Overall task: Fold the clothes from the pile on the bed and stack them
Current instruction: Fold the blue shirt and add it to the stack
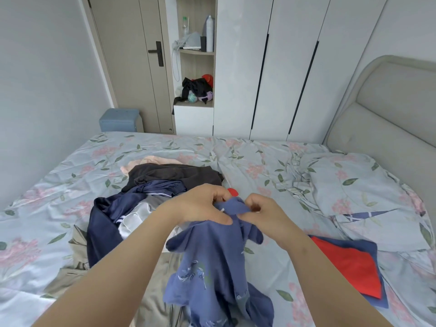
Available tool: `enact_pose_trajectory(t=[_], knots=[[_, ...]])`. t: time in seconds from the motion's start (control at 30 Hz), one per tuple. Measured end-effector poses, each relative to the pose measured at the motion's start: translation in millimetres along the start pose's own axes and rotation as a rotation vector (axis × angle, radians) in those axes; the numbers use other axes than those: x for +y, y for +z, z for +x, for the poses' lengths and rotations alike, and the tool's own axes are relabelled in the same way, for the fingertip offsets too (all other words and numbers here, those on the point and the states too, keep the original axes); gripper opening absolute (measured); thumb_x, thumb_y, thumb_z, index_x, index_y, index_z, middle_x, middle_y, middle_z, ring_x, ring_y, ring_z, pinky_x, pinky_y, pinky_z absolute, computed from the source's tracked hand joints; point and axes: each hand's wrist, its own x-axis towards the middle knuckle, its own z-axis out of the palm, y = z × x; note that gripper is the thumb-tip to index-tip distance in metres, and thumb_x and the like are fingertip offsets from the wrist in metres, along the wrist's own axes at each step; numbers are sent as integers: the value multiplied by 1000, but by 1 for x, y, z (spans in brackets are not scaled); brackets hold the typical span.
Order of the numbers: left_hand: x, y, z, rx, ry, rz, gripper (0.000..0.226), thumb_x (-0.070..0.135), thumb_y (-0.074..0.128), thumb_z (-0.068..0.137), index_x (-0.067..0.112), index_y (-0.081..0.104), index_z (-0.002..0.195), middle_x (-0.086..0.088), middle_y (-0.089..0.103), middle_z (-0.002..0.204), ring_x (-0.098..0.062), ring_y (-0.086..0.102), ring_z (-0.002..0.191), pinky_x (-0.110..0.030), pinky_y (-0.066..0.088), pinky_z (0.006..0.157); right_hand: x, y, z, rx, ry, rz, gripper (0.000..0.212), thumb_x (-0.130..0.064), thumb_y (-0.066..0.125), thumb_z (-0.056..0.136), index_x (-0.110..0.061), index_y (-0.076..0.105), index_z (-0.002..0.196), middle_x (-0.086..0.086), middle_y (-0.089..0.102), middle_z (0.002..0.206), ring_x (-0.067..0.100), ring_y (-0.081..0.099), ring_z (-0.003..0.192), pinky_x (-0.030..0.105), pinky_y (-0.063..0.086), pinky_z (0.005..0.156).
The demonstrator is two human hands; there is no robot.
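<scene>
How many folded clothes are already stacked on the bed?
2: a red garment lies on a folded blue garment, on the bed at the right. More may be hidden beneath.

A home bedroom is indicated: a bed (236, 152) under a flowered sheet, a padded headboard (389, 109), white wardrobes (271, 67) and a door (132, 55) are seen.
</scene>
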Motion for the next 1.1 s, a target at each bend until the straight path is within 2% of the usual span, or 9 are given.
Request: enact_pose_trajectory(t=[0.07, 0.17, 0.27, 0.37, 0.53, 0.7, 0.8, 0.9, 1.1], knots=[[-1, -8, 2, 50, 10, 273, 19, 4, 64, 75, 17, 52, 67, 3, 45, 62, -5, 38, 55, -21, 29, 54, -4, -7, 3, 44, -9, -4, 29, -4, 60, 84, -14, 41, 65, -1, 37, 56, 10, 34, 49, 22, 29, 50], [-2, -26, 7, 129, 2, 504, 11, 11, 51, 76, 3, 58, 78, -9, 59, 76, -19, 52, 72, -33, 38, 67, -11, -17, 7, 90, -84, -62, 33, -3, 62, 85, -13, 38, 65, -7, 35, 54, 1, 33, 43, 12, 28, 44], [1, -44, 12, 215, -12, 600, 12, 4, 47, 84, 11, 55, 77, -1, 59, 81, -21, 51, 82, -31, 36, 69, -17, -30, 13, 130, -132, -184, 30, -11, 70, 82, -19, 44, 68, -8, 40, 60, 2, 36, 52, 12, 31, 49], [3, -62, 17, 343, -38, 652, 28, 1, 41, 87, 11, 65, 96, -5, 67, 100, -23, 54, 94, -30, 40, 77, -23, -47, 19, 125, -133, -323, 23, -18, 73, 80, -29, 53, 78, -6, 43, 64, 5, 41, 56, 14, 31, 50], [3, -91, 16, 551, -107, 585, 27, 3, 43, 91, 12, 65, 105, -7, 67, 107, -27, 56, 101, -27, 36, 74, -32, -77, 30, 267, -138, -406, 11, -16, 71, 82, -21, 62, 79, -3, 53, 71, 11, 48, 67, 13, 33, 55], [-1, -109, 11, 720, -126, 289, 6, 11, 60, 89, 11, 62, 83, -3, 58, 80, -23, 52, 81, -24, 36, 59, -42, -94, 36, 386, -136, -410, 23, -13, 72, 80, -17, 54, 67, -5, 53, 69, 12, 48, 67, 9, 35, 53], [-2, -114, 8, 813, -134, 125, 24, 17, 67, 86, -5, 60, 83, -7, 52, 73, -21, 44, 69, -28, 33, 57, -47, -97, 38, 426, -166, -290, 28, -9, 71, 81, -17, 48, 65, -4, 50, 65, 10, 45, 61, 14, 34, 52], [0, -118, 4, 826, -134, 73, 26, 18, 67, 87, 3, 53, 71, -3, 48, 67, -18, 41, 62, -26, 32, 54, -49, -97, 38, 470, -198, -200, 28, -8, 69, 82, -17, 47, 68, -3, 49, 67, 10, 44, 61, 18, 33, 54], [-7, -120, 0, 866, -131, 127, 34, 11, 60, 91, 8, 42, 62, -4, 40, 61, -19, 35, 64, -24, 26, 52, -40, -103, 34, 362, -55, -513, 26, -3, 67, 80, -17, 51, 66, 3, 54, 73, 18, 49, 68, 15, 34, 46]])
